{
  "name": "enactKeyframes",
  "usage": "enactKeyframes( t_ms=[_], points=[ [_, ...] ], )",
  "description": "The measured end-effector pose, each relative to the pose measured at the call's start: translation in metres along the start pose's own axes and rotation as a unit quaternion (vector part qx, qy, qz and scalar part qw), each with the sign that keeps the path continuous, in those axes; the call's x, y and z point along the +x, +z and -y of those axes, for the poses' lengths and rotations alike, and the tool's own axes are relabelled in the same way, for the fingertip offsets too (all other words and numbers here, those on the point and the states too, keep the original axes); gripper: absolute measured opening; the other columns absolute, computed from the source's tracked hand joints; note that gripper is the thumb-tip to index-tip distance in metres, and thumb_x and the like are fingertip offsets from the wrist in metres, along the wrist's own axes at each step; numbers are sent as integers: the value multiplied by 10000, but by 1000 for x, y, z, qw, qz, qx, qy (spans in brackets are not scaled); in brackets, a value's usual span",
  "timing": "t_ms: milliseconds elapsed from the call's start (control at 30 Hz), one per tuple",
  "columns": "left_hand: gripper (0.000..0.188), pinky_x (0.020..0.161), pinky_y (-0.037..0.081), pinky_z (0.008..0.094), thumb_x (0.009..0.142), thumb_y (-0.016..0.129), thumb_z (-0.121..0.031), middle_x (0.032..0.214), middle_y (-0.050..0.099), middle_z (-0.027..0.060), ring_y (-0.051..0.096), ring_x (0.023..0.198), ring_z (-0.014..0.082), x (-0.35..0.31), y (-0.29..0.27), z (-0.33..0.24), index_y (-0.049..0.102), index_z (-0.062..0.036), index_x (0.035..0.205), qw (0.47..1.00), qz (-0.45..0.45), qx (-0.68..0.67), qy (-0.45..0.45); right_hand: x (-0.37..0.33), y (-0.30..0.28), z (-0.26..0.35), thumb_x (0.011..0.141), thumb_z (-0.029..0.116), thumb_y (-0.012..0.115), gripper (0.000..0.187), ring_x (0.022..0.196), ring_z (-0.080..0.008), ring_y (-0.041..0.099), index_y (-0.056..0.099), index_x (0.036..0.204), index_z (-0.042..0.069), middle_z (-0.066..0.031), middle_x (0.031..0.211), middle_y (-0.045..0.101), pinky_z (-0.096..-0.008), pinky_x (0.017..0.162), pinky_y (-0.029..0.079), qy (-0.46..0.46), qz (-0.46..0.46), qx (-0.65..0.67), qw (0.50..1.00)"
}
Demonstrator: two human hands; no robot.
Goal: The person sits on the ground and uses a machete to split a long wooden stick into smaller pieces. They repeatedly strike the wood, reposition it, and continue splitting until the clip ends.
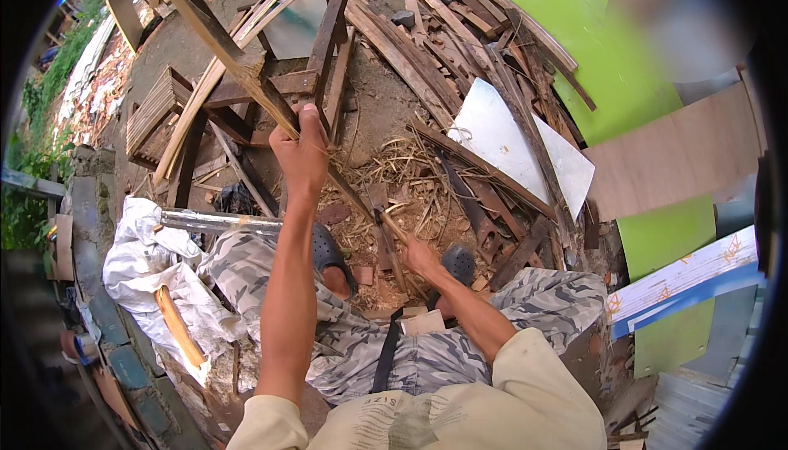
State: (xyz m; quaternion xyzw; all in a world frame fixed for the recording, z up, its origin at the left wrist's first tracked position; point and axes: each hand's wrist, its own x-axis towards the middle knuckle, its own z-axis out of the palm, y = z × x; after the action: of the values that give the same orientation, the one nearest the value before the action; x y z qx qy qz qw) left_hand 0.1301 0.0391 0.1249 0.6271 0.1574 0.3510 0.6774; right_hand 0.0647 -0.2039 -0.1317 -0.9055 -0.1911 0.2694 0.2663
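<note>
Wooden slat runs on a long slant from above and left of the left hand down past it toward the right hand. Left hand, arm stretched forward, is clenched around the slat's middle. Right hand, low between the knees, grips a short tool near the slat's lower end, fingers closed.
</note>
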Motion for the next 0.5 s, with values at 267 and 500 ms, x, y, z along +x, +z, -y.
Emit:
enactKeyframes(
  t_ms=[267,500],
  points=[
    [321,449,253,235,951,516,-156,551,384,-63,328,488,32,2,-9,6,439,-91,646,1000,-6,14,-2,-8,-59,87,960,243,516,290,572,-405,607,487,1068,-25,-236,618,573,-475,505,442,-93,-238,203,945],
    [340,427,272,233,947,523,-159,536,410,-56,359,456,37,1,-8,1,435,-97,625,1000,-11,-23,-15,0,16,10,939,283,516,338,785,-513,612,492,1051,-35,-318,802,619,-569,710,484,76,-15,63,995]
  ],
)
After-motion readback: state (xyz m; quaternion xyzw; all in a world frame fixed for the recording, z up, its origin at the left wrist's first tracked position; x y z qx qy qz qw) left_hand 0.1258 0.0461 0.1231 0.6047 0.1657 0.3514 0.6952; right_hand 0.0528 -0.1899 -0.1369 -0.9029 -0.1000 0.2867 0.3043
